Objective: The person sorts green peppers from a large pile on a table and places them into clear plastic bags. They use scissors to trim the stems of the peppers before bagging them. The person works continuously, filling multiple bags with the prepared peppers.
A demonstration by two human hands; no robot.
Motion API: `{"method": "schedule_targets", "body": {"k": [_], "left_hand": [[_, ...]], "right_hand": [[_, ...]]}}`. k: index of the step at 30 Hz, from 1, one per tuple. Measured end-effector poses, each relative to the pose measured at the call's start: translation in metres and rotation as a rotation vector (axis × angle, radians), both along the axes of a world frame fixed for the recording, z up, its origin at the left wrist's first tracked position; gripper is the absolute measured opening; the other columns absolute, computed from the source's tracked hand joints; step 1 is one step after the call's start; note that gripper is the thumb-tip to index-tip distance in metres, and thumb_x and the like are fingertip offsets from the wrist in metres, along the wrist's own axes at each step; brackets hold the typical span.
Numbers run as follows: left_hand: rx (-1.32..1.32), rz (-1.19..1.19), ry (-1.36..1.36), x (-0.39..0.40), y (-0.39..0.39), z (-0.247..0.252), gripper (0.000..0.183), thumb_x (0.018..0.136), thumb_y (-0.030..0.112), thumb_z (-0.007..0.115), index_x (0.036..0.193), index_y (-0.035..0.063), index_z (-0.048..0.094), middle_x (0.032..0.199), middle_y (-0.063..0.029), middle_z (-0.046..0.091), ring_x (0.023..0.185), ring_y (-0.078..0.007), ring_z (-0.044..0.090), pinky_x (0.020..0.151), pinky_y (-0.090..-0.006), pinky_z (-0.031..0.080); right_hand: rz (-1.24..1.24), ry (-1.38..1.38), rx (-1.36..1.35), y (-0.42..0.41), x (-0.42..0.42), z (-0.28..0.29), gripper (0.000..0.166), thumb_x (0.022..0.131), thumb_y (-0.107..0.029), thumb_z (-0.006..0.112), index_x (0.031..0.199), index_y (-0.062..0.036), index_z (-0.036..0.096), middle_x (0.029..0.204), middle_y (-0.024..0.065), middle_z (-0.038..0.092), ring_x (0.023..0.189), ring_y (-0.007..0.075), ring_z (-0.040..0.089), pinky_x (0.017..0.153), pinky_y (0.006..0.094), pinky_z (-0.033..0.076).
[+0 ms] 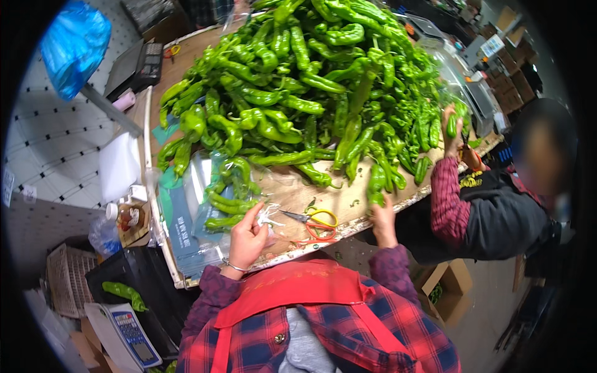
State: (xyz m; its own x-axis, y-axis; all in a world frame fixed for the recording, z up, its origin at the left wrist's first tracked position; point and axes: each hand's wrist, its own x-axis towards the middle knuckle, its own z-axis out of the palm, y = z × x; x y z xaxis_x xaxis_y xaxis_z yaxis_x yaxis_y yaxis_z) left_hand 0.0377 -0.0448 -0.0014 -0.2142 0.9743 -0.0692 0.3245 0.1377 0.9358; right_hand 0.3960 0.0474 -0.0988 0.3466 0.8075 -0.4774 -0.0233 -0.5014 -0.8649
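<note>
My left hand (246, 240) is at the front of the wooden table, its fingers bent close to a clear plastic bag holding several green peppers (231, 205). White strips (269, 214) fan out beside its fingertips; whether the fingers grip the strips or the bag cannot be told. In my right hand (383, 221), near the table's front edge, is a long green pepper (376, 184). Scissors with red and yellow handles (322, 224) lie between my hands, blades pointing left. Beyond them rises a large pile of green peppers (298, 88).
Flat printed bags (186, 247) lie at the table's left corner. A co-worker (494, 205) stands close on the right, holding peppers and a cutting tool. At lower left are a calculator-like keypad scale (135, 333) and a basket (67, 282). An open cardboard box (450, 291) is on the floor.
</note>
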Motion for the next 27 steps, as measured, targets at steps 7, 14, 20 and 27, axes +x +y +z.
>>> {"method": "schedule_targets", "body": {"k": [7, 14, 20, 27], "left_hand": [[0.132, 0.062, 0.128, 0.007, -0.011, -0.001, 0.031, 0.086, 0.004, 0.061, 0.116, 0.0034, 0.065, 0.094, -0.0176, 0.068, 0.06, -0.0211, 0.064, 0.057, -0.0317, 0.05], [0.255, 0.009, 0.181, 0.0, -0.013, -0.001, 0.021, 0.09, 0.005, 0.059, 0.109, -0.0009, 0.065, 0.088, -0.0171, 0.067, 0.072, -0.0285, 0.066, 0.064, -0.034, 0.051], [0.303, -0.046, 0.146, 0.007, -0.004, 0.0, 0.023, 0.09, 0.004, 0.058, 0.111, -0.0009, 0.066, 0.089, -0.0173, 0.068, 0.075, -0.0271, 0.067, 0.067, -0.0357, 0.052], [0.113, 0.058, 0.065, -0.006, 0.0, -0.005, 0.037, 0.086, 0.002, 0.062, 0.123, 0.002, 0.061, 0.061, 0.0039, 0.045, 0.056, -0.0043, 0.04, 0.052, -0.0223, 0.037]], "right_hand": [[0.587, 0.399, -0.002, -0.062, 0.021, 0.086, 0.07, 0.06, -0.01, 0.054, 0.129, 0.003, 0.052, 0.098, 0.0119, 0.065, 0.063, 0.0141, 0.058, 0.049, 0.0233, 0.043], [1.053, 0.375, -0.025, -0.025, -0.155, 0.067, 0.063, 0.077, -0.006, 0.055, 0.139, 0.0025, 0.042, 0.094, 0.0051, 0.059, 0.068, 0.0074, 0.049, 0.057, 0.0218, 0.039], [0.785, -0.209, 0.633, 0.025, -0.258, -0.018, 0.048, 0.084, -0.015, 0.054, 0.128, 0.0039, 0.051, 0.099, 0.0194, 0.067, 0.082, 0.0244, 0.064, 0.071, 0.0363, 0.05], [0.86, -0.034, 0.258, 0.017, -0.161, -0.011, 0.027, 0.087, -0.019, 0.062, 0.104, 0.0016, 0.068, 0.087, 0.0109, 0.071, 0.075, 0.015, 0.065, 0.071, 0.0306, 0.052]]}}
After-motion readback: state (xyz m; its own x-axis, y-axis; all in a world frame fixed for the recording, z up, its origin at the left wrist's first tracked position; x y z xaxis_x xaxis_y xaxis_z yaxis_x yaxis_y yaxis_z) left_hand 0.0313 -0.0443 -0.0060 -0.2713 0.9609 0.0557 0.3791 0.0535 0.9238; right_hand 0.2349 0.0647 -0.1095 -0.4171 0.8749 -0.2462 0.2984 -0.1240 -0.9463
